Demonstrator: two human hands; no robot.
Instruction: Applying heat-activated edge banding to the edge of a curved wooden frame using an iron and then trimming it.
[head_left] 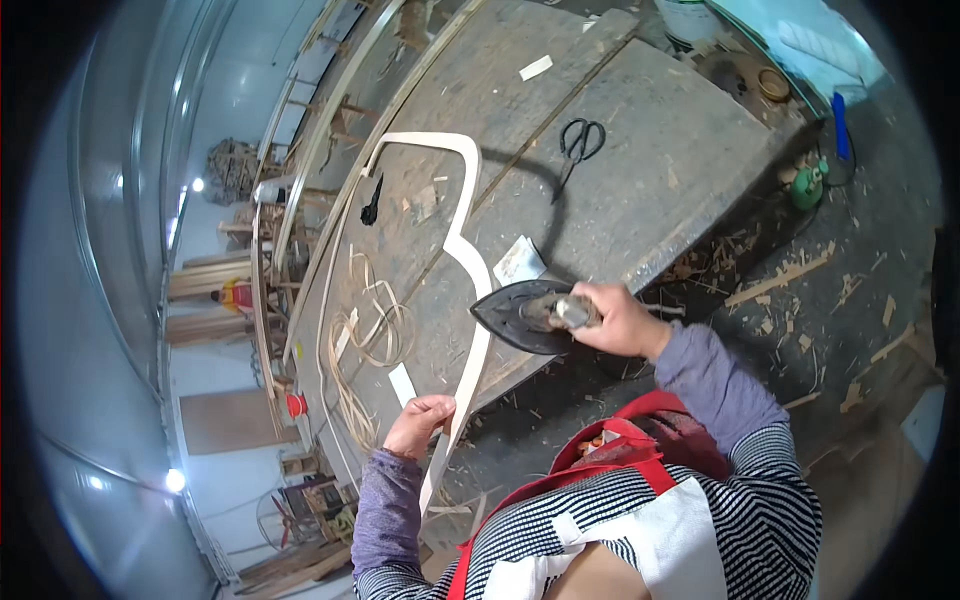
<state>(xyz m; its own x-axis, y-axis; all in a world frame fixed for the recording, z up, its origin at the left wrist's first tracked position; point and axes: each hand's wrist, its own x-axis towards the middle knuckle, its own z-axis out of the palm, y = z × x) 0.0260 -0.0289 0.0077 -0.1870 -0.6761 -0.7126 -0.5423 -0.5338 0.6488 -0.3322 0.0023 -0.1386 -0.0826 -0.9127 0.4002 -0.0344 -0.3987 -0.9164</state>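
My right hand (622, 320) is closed around the handle of an old dark iron (510, 318). The iron's pointed tip lies over the edge of a pale, curved wooden frame piece (466, 260). Lower down, my left hand (421, 424) pinches that same piece between thumb and fingers. From there the frame piece curves away over the worn table (640, 130), and its near end hangs past the table edge. A folded whitish pad (519, 260) lies just beyond the iron. Coiled thin pale strips (380, 330) rest left of the frame piece.
Black-handled scissors (578, 150) lie farther back on the table, and a small black tool (371, 202) sits inside the frame's curve. At the right are a green bottle (808, 185) and a blue-handled tool (840, 125). Wood scraps (780, 275) litter the floor.
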